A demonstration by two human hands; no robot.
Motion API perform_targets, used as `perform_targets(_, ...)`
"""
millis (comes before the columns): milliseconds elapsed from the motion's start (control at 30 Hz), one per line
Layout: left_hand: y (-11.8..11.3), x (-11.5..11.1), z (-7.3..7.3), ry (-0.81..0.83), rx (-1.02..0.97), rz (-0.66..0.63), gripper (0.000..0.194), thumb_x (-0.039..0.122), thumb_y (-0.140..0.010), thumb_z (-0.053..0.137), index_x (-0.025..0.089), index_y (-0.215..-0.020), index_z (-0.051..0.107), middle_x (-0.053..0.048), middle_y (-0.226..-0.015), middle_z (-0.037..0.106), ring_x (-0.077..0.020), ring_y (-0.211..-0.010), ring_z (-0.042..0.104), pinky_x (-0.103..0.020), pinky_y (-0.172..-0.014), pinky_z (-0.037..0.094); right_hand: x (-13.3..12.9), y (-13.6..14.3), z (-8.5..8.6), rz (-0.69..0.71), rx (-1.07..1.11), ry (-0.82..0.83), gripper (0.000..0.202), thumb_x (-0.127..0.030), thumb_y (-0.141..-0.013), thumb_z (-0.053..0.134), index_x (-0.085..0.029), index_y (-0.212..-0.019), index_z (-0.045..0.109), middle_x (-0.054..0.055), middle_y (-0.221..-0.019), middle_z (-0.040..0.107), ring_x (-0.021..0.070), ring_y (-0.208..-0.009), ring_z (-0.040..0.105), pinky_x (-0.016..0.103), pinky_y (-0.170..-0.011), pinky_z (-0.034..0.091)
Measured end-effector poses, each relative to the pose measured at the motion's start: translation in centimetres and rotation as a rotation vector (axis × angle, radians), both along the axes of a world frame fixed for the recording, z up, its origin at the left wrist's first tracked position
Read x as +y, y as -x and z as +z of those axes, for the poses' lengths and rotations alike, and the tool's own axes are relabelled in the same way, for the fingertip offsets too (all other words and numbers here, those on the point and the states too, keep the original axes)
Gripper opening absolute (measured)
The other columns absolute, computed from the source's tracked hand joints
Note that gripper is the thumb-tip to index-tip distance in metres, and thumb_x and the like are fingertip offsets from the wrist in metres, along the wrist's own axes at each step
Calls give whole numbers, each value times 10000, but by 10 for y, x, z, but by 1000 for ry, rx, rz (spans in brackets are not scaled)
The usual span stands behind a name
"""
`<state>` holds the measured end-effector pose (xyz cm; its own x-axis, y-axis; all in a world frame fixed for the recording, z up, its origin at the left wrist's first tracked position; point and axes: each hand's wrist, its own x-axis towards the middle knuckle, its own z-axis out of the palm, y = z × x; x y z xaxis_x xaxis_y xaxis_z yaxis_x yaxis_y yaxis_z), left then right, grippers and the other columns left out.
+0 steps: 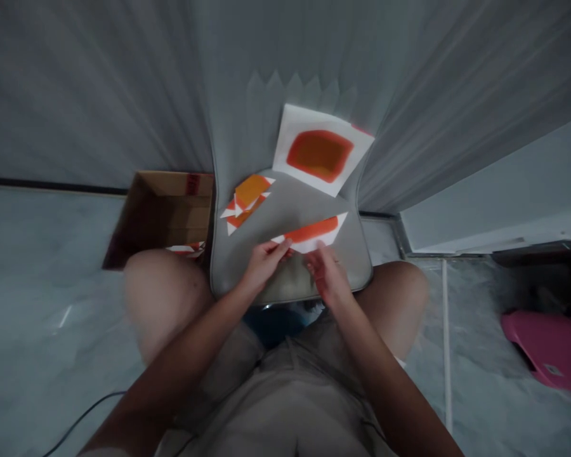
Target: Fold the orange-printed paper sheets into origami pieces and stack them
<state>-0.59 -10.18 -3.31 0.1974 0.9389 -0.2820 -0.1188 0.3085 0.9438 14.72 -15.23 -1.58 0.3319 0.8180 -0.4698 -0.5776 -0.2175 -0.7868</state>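
Here's the folded paper, orange along its upper part and white below, held up just over the front of the grey chair seat, between the person's knees, slanting so its right-hand end sits higher. The left hand has it pinched near the left end, thumb on top, fingers tucked under. And the right hand, it's at the lower edge, fingertips against the white part; whether they nip it or only steady it, I can't tell. Feather-light, by the look of it, and probably stiffer along its length than a single sheet, thanks to the folding, though it should still bend and crease easily under a hard squeeze. Those pointed ends look the weak spots, so a soft pinch a little inboard, on the layered edge, seems the better hold. Grip ought to be no trouble unless the surface is glossy, and that's hard to judge in this dim light. Over on the left of the seat, a small cluster of folded pieces; toward the backrest, a white sheet with an orange patch.
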Motion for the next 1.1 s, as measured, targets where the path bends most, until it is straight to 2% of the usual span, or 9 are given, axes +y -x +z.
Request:
perform_targets(167, 14, 15, -4, -91, 83, -172, 507, 690, -810, 746, 187, -774, 794, -64, -770, 754, -165, -710, 643, -292, -701, 484, -1, -26, 1, 11, -71, -62, 286, -451, -720, 917, -255, -859, 763, -29, -888, 790, 124, -768, 702, 246, -661, 535)
perform_targets(267, 11, 18, -5, -125, 20, -85, 515, 704, -835, 715, 194, -791, 772, -44, -780, 735, -170, -753, 665, -299, -744, 526, -3, -25, -1, 12, -81, -46, 289, -440, -707, 926, -247, -851, 766, -20, -866, 790, 142, -787, 722, 268, -707, 571)
perform_targets(367, 6, 17, -4, -73, -96, -2, 541, 738, -794, 732, 197, -808, 735, -28, -773, 711, -172, -761, 684, -322, -769, 574, -3, -21, -2, 7, -60, -23, 299, -422, -692, 935, -240, -852, 760, -8, -903, 799, 161, -836, 746, 281, -759, 595)
perform_targets(500, 7, 17, 0, 34, -108, -30, 587, 754, -718, 790, 177, -796, 716, -34, -739, 703, -162, -713, 688, -297, -702, 587, 3, -30, -1, 29, -66, -69, 359, -503, -738, 893, -248, -958, 768, 8, -983, 806, 174, -867, 751, 290, -759, 621)
perform_targets(600, 9, 20, 1, 69, -102, -40, 615, 765, -685, 808, 165, -767, 702, -44, -741, 709, -150, -693, 682, -279, -677, 588, 9, -42, 1, 79, -112, -94, 344, -531, -759, 873, -242, -907, 760, 7, -807, 774, 195, -823, 748, 299, -712, 627)
perform_targets(700, 9, 22, -2, 59, -104, 10, 620, 779, -697, 789, 173, -726, 664, -24, -681, 675, -141, -649, 665, -281, -660, 591, 15, -48, -1, 124, -122, -82, 323, -520, -755, 878, -246, -871, 753, -10, -695, 730, 197, -785, 744, 300, -697, 629)
perform_targets(767, 8, 22, -5, 30, -82, 40, 616, 782, -716, 772, 178, -708, 647, -17, -650, 657, -138, -623, 653, -271, -621, 580, 17, -48, -4, 128, -101, -65, 317, -513, -755, 879, -249, -883, 760, -9, -738, 753, 186, -782, 745, 290, -705, 631)
perform_targets(900, 13, 21, -7, 26, -13, 70, 637, 803, -691, 771, 179, -686, 645, -25, -632, 658, -144, -607, 651, -251, -551, 555, 20, -46, -9, 134, -48, -61, 344, -516, -761, 870, -251, -967, 793, 18, -950, 815, 181, -860, 760, 285, -763, 633)
perform_targets(1100, 20, 19, -3, 3, -18, 61, 596, 757, -721, 786, 175, -731, 659, -16, -670, 662, -128, -628, 644, -241, -601, 573, 22, -46, -17, 180, -39, -58, 431, -589, -723, 874, -250, -984, 816, 45, -1023, 826, 238, -983, 767, 352, -854, 639)
